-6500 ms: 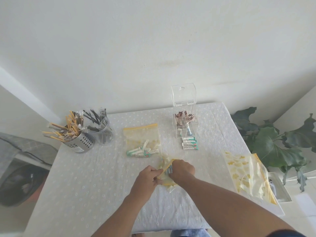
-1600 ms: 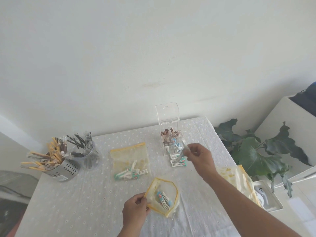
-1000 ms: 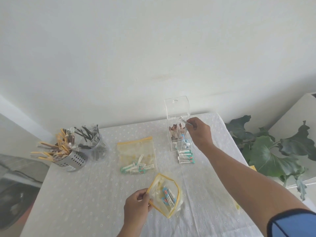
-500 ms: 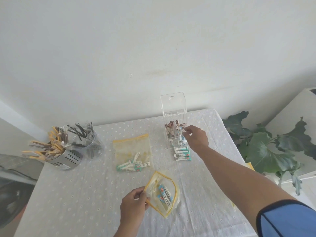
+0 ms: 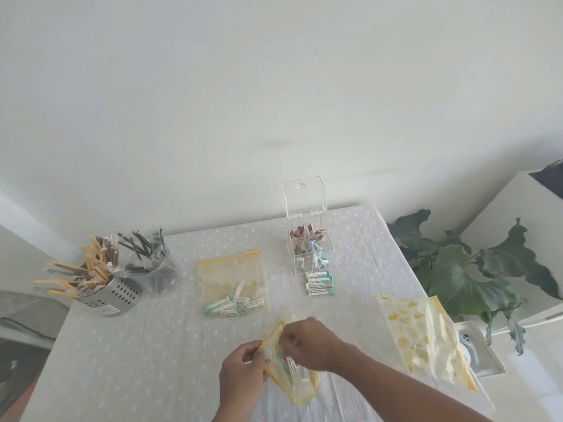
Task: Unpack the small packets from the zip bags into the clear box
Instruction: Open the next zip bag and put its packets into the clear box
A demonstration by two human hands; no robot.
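1. Nearest me, the left hand pinches the yellow rim of the small zip bag, holding its mouth open just above the worktop
2. The right hand reaches into that mouth with curled fingers; whether it has a packet pinched yet I cannot tell, since the fingertips are hidden in the plastic
3. A few blue-printed packets show through the bag's wall; the film is limp, so a hurried pull could drag the bag along or spill the rest
4. To the right, an emptied-looking zip bag hangs partly over the worktop edge and may slide off if brushed
5. Further back, a flat zip bag with green packets lies unopened, and loose green packets sit just in front of the clear box
6. The clear box is tall and narrow with its lid up; a careless drop from above could knock it over or miss the right compartment
7. Far left, the metal holder and the plastic cup of sticks stand well apart from the work
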